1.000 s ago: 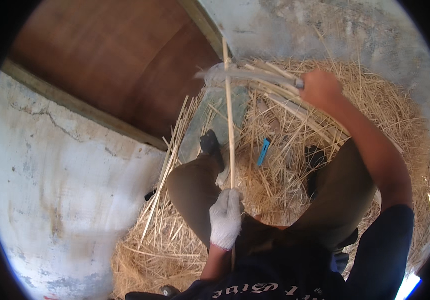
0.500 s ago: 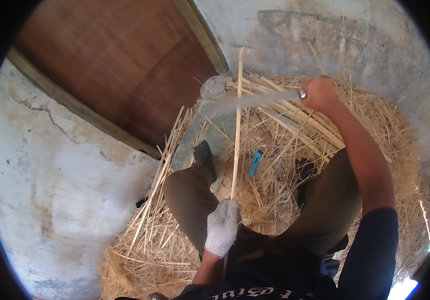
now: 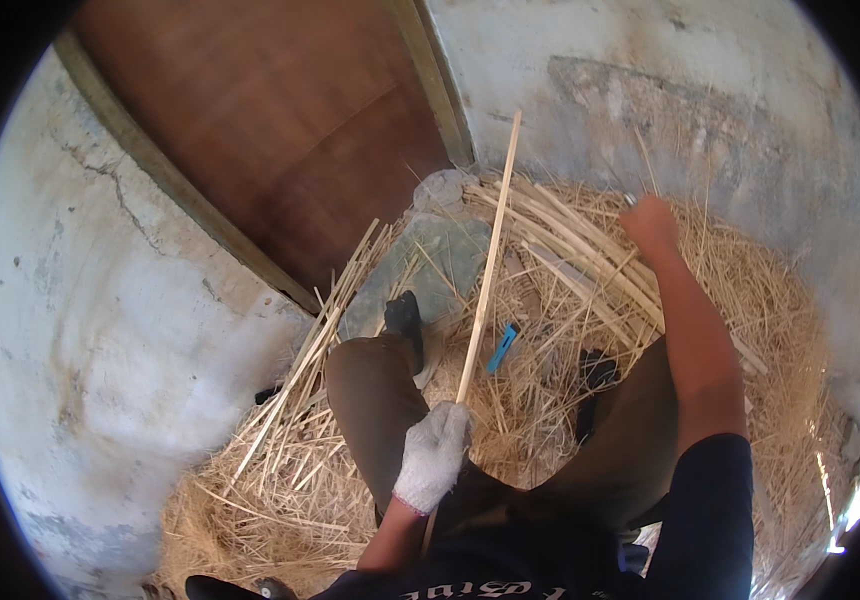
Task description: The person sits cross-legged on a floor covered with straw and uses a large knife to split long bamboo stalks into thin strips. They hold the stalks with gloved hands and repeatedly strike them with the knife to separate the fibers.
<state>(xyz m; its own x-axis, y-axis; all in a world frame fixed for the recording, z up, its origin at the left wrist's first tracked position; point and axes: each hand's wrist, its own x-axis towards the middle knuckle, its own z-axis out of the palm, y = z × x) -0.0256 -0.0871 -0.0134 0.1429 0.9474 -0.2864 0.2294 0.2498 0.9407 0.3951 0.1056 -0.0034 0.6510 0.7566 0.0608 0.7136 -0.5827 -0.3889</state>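
My left hand [image 3: 435, 455], in a white knitted glove, grips the lower end of a long pale cane stalk [image 3: 490, 260] that stands nearly upright between my knees. My bare right hand [image 3: 650, 225] is stretched forward, fist closed over a pile of split cane stalks [image 3: 570, 250]. A small metal tip shows at its top. The blade it held in the earlier frames is hidden now. My legs in brown trousers rest on the straw [image 3: 750, 330].
A flat grey stone [image 3: 440, 265] lies ahead by a brown wooden door [image 3: 280, 130]. A small blue object [image 3: 501, 347] lies in the straw between my feet. More loose stalks [image 3: 300, 370] lean at the left beside the pale plastered wall [image 3: 100, 330].
My right hand has pulled the long blade away from the upright stalk and lowered toward the stalk pile. The stalk has tilted slightly right, still in my left hand.
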